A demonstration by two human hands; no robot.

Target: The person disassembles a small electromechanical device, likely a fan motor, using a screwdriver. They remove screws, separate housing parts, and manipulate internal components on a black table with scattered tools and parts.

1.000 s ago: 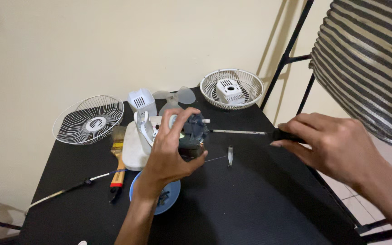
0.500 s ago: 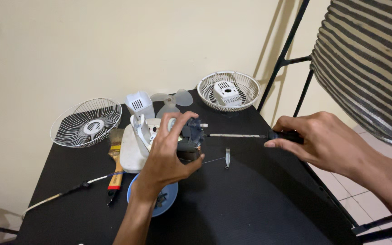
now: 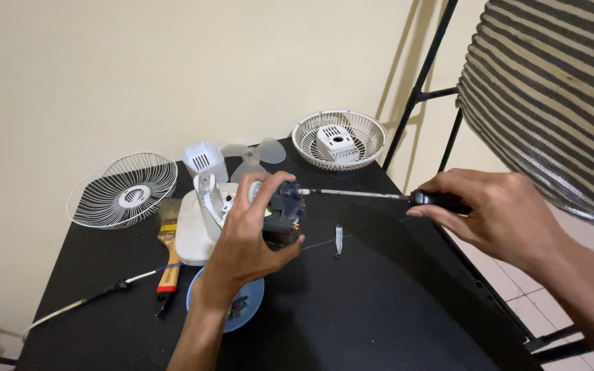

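- Black and matt, the table (image 3: 393, 309) carries the parts of a small fan that lies in pieces, and both of the person's hands work near its middle.
- The left hand (image 3: 252, 237) has its fingers curled tight around a dark motor block (image 3: 284, 218), thumb underneath and fingertips over the top, holding it just clear of the tabletop.
- The right hand (image 3: 496, 209) is closed around the dark handle of a long screwdriver (image 3: 372, 196); the thin shaft runs level toward the left and its tip meets the upper end of the motor block.
- A white fan base (image 3: 197, 223) stands just left of the motor block, partly hidden behind the left hand.
- A blue dish (image 3: 249, 302) sits under the left wrist, toward the front edge, with small dark screws in it.
- A small pale clip-like piece (image 3: 339, 240) lies on the table between the two hands.
- A paintbrush (image 3: 168, 264) with a wooden handle lies just left of the base, and a thin cable (image 3: 91, 302) trails from it to the front left corner.
- One wire grille (image 3: 122, 190) overhangs the left edge; a second grille (image 3: 339, 139) rests at the back right corner with a white cover (image 3: 336, 139) inside it.
- A white housing (image 3: 205, 160) and clear fan blades (image 3: 254, 155) lie along the back edge, between the two grilles.
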